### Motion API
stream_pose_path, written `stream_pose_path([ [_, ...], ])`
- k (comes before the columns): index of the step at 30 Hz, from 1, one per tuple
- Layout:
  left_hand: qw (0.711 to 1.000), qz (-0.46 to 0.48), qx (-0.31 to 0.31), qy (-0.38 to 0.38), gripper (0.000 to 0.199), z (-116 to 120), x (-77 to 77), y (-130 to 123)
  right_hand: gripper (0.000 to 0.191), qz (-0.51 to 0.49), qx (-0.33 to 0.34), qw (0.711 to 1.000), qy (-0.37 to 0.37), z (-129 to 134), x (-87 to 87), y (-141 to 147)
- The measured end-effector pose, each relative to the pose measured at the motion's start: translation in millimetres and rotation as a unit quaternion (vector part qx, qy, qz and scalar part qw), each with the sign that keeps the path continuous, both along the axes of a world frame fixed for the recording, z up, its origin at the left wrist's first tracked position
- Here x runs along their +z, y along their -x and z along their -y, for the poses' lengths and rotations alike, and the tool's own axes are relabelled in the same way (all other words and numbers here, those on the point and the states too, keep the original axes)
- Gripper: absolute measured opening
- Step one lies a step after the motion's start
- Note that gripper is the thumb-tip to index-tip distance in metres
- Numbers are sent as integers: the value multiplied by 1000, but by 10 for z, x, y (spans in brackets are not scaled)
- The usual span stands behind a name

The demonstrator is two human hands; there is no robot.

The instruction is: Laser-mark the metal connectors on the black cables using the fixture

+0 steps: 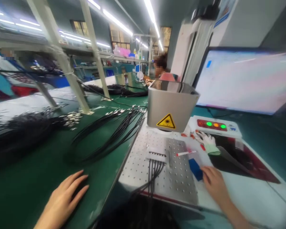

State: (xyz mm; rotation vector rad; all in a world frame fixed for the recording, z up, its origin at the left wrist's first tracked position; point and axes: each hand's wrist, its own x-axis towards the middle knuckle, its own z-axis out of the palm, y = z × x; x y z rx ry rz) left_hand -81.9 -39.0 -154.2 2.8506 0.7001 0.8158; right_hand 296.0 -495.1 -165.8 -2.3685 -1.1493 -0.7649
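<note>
My left hand (64, 198) is over the green tabletop (38, 181), fingers stretched out and holding nothing. At the right, my right hand (215, 186) has its fingers closed at the edge of a small blue block (195, 169), on the perforated metal plate's right side. Left of that block, several black cables (154, 170) run into a small light-coloured holder (156, 155) on the perforated metal plate (178, 178). A red-and-white pen (186, 153) lies between holder and block. Above the plate hangs a grey laser head (173, 106) with a yellow warning triangle.
Bundles of black cables (114, 136) lie on the green table, with a larger pile (26, 130) at far left. A glove (207, 141) lies near a panel with lit buttons (212, 125). Behind stands a monitor (248, 82). A person (160, 68) sits farther back.
</note>
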Motion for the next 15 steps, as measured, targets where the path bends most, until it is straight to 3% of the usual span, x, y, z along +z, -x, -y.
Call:
stream_pose_path([
  [5, 999, -51, 9, 12, 41, 118, 194, -43, 30, 18, 53, 996, 63, -338, 179, -159],
  [11, 997, -67, 18, 25, 41, 125, 180, -29, 45, -24, 137, 972, 188, -1003, 522, -339],
  [13, 997, -71, 20, 32, 40, 121, 202, -19, 40, -51, 178, 957, 224, -1060, 564, -394],
  [15, 995, -82, 19, 49, 38, 126, 264, -8, 30, -59, 181, 964, 187, -986, 559, -463],
])
